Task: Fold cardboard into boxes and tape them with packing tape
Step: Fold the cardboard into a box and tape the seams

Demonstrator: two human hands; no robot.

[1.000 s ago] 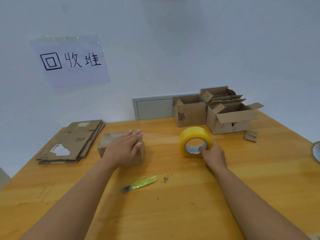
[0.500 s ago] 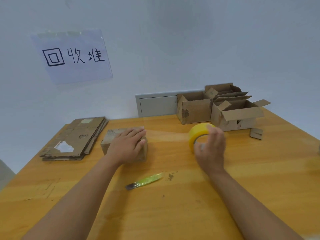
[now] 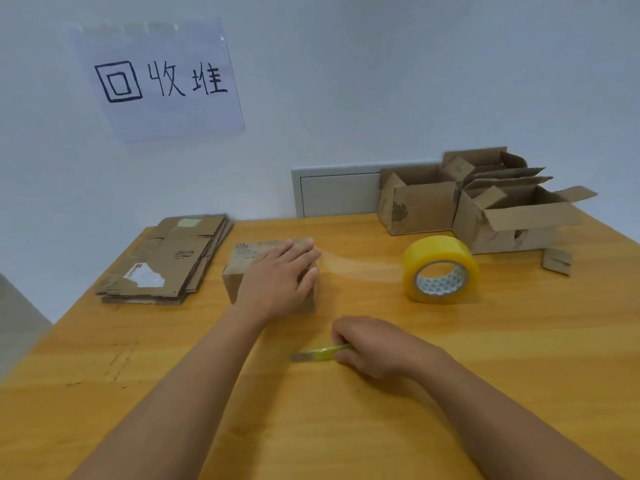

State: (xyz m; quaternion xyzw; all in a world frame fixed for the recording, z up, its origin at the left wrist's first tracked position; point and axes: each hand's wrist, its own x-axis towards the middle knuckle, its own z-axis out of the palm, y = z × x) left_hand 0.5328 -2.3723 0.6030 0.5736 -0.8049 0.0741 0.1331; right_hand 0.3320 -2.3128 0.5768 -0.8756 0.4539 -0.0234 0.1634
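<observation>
Pale wall with a handwritten paper sign (image 3: pixel 157 79) backs a wooden counter (image 3: pixel 519 358). On it, the left hand (image 3: pixel 277 282) lies flat, fingers straight, pressing the top of a small folded cardboard box (image 3: pixel 242 268). A clear strip of tape (image 3: pixel 360 266) runs from the box to the yellow packing tape roll (image 3: pixel 440 269), which stands on edge to its right. The right hand (image 3: pixel 375 344) curls its fingers round a green utility knife (image 3: pixel 320 354) lying near the box. Flattened cardboard (image 3: pixel 166 261) is stacked at left; open boxes (image 3: pixel 485 206) sit at the back. The box looks light and likely to slide, so pressing down while cutting the taut, sticky strip near the box edge seems wise.
</observation>
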